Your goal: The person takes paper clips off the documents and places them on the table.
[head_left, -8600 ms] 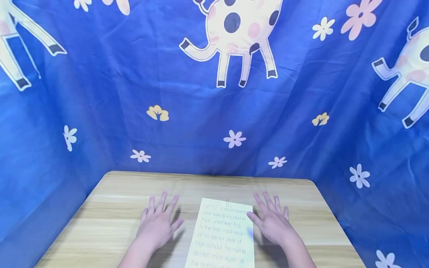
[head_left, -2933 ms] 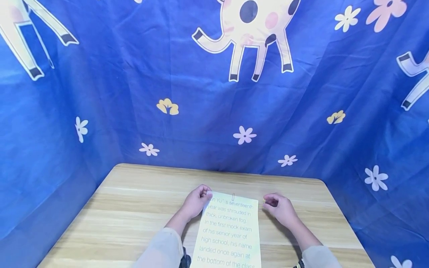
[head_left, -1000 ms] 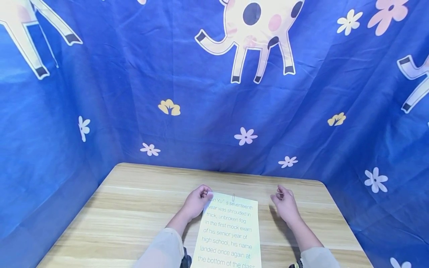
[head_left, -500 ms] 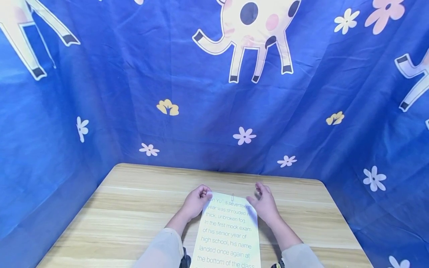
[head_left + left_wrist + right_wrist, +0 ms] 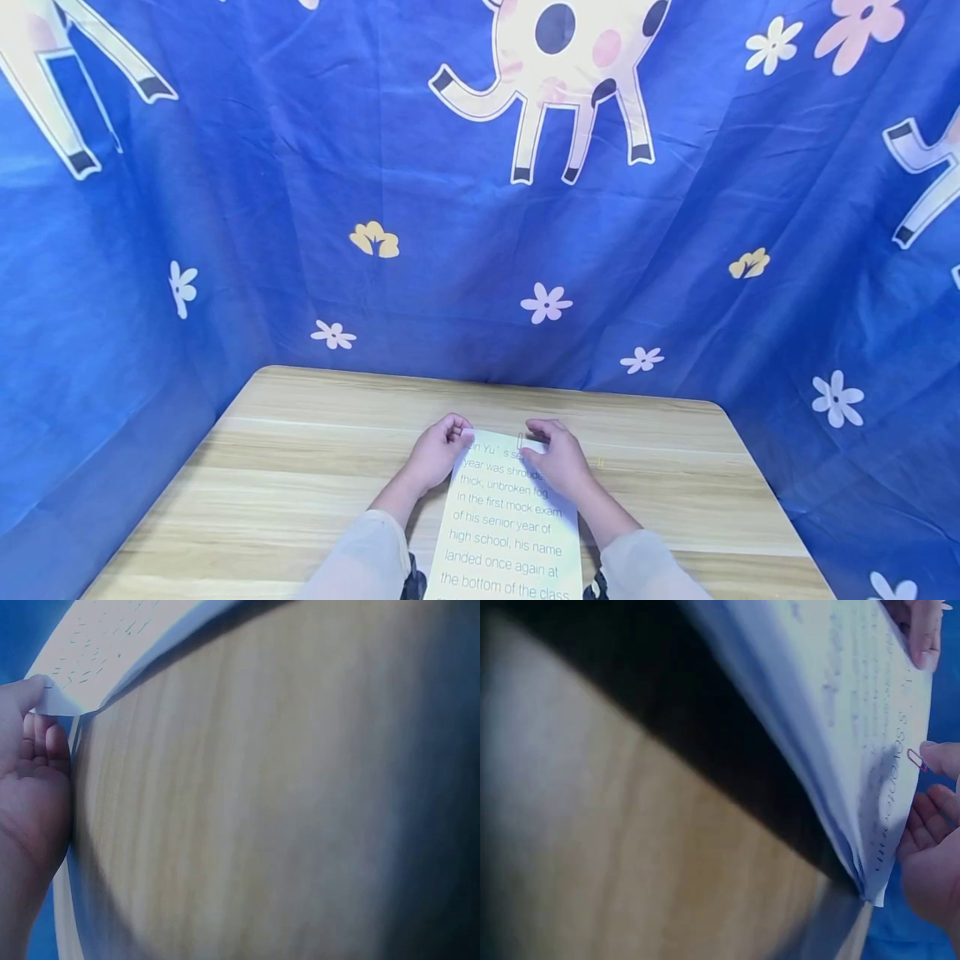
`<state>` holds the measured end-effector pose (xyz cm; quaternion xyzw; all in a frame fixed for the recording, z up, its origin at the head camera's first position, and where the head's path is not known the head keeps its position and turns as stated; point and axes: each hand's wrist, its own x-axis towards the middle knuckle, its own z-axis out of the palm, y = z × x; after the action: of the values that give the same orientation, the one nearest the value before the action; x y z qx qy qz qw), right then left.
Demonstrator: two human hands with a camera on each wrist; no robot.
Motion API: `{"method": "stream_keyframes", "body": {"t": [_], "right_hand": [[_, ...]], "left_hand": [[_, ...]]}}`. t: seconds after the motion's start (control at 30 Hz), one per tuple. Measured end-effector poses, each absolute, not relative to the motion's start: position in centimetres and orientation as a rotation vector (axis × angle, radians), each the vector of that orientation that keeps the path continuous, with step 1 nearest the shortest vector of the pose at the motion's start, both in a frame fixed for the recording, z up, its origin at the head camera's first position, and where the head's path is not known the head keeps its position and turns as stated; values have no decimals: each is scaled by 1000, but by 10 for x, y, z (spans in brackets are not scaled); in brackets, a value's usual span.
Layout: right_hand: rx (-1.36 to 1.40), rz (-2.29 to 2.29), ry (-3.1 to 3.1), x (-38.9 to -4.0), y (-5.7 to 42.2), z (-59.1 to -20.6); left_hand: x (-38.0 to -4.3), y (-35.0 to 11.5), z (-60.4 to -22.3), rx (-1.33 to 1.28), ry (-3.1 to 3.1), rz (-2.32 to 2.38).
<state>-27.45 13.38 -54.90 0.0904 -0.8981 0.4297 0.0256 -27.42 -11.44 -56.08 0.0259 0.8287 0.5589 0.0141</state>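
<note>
A stack of printed sheets [image 5: 506, 525] is held tilted up off the table, several edges showing together in the right wrist view. My left hand [image 5: 435, 457] pinches its top left corner, thumb on the printed face and fingers behind. At the middle of the top edge sits a small reddish paper clip [image 5: 915, 759]. My right hand [image 5: 561, 465] has come to that edge, its thumb [image 5: 939, 759] right at the clip and its other fingers curled behind the paper. In the head view the hand covers part of the first printed lines.
A small yellow piece [image 5: 601, 462] lies on the wooden table [image 5: 300, 475], right of the right hand. Blue patterned cloth [image 5: 450, 333] hangs behind the table and along both sides.
The right hand, which held the small yellow piece right of the paper, has left it on the table and moved left to the paper clip. The left hand keeps its hold on the corner.
</note>
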Motion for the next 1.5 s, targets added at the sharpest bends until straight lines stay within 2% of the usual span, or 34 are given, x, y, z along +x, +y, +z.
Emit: {"method": "stream_keyframes", "body": {"t": [0.83,1.5], "right_hand": [[306,1253,-2816,-278,128,-559],[256,1383,-2771,-281,132,-565]], "left_hand": [[-273,-115,-560,93,2608,1685],[-273,-115,-560,91,2594,1708]]}}
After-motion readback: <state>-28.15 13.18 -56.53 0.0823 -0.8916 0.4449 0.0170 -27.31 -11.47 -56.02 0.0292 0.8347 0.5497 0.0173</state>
